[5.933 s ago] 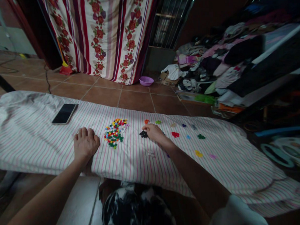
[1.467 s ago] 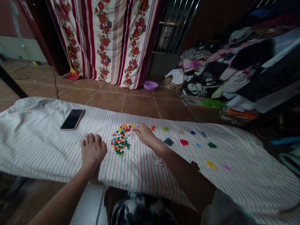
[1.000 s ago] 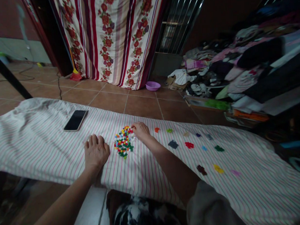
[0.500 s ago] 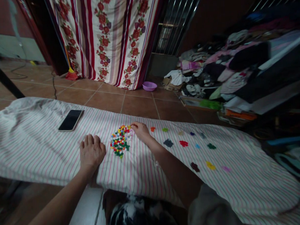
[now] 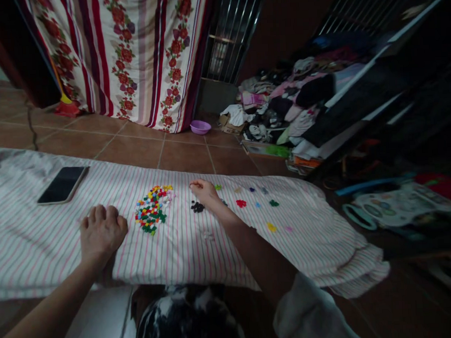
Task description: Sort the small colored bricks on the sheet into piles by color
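My left hand (image 5: 102, 233) rests flat on the striped cloth, fingers spread, just left of a mixed pile of small coloured cubes (image 5: 151, 209). Beyond that pile, to its right, my right hand (image 5: 206, 193) hovers low over the cloth with thumb and fingers pinched together. Whatever is between those fingertips is too small to make out. Close below the right hand lies a cluster of black pieces (image 5: 197, 206). Small single-colour groups spread to the right, among them red pieces (image 5: 241, 203), yellow pieces (image 5: 272, 227) and dark green pieces (image 5: 274, 203). My right forearm hides part of this area.
A phone (image 5: 63, 185) lies on the striped cloth (image 5: 169, 261) at the left. Past the far edge are a floral curtain (image 5: 142, 58), a purple basin (image 5: 200, 126) and a red broom (image 5: 68, 107). Heaped clothes (image 5: 282, 97) fill the back right.
My right hand has moved from the top right of the mixed pile rightward, away from it, still pinched. The view has swung right. My left hand stays flat beside the pile.
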Demonstrator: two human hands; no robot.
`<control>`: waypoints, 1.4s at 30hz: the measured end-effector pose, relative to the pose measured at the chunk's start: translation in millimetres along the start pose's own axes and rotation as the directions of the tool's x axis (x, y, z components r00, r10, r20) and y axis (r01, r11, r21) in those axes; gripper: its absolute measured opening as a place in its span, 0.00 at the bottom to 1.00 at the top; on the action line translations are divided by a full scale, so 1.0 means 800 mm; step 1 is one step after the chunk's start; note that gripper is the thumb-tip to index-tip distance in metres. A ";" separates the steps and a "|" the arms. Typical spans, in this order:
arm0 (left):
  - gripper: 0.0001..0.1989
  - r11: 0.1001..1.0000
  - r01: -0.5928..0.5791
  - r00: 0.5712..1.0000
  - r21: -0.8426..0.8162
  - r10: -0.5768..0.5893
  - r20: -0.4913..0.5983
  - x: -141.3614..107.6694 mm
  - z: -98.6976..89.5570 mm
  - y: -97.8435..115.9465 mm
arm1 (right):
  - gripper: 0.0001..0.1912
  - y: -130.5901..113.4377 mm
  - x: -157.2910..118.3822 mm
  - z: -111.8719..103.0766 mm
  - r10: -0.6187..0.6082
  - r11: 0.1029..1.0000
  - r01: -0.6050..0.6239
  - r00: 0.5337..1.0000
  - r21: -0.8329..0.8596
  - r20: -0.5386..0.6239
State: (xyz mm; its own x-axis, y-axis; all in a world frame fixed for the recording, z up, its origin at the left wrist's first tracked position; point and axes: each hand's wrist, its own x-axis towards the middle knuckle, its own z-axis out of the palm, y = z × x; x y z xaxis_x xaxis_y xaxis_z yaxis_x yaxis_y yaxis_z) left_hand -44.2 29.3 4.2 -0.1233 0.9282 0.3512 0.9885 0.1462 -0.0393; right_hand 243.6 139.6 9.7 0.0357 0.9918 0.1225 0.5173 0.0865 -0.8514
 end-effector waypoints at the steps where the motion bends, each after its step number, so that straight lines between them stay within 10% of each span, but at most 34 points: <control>1: 0.16 1.000 -0.012 1.000 0.004 0.011 0.006 0.000 -0.003 0.001 | 0.10 0.002 -0.005 -0.006 0.009 1.000 -0.009 1.000 0.000 -0.009; 19: 0.20 0.983 0.021 0.979 0.185 -0.058 0.195 0.000 0.002 -0.003 | 0.15 0.081 -0.134 -0.222 0.162 0.987 -0.159 0.952 0.034 -0.258; 28: 0.20 0.987 0.000 0.985 0.163 -0.028 0.168 -0.001 0.004 -0.005 | 0.13 0.113 -0.215 -0.200 0.103 0.948 -0.168 0.966 -0.270 -0.238; 42: 0.24 0.991 -0.018 0.987 0.134 -0.004 0.163 -0.002 0.001 -0.006 | 0.17 0.127 -0.225 -0.190 0.091 0.940 -0.182 0.949 -0.289 -0.300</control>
State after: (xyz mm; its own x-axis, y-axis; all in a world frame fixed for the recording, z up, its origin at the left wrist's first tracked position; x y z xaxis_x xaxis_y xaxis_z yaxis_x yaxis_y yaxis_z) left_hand -49.0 26.9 3.3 -0.1396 0.9709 0.1945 0.9698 0.1737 -0.1712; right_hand 419.4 -44.6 -21.1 0.3379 0.9214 0.1918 0.7271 -0.1262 -0.6748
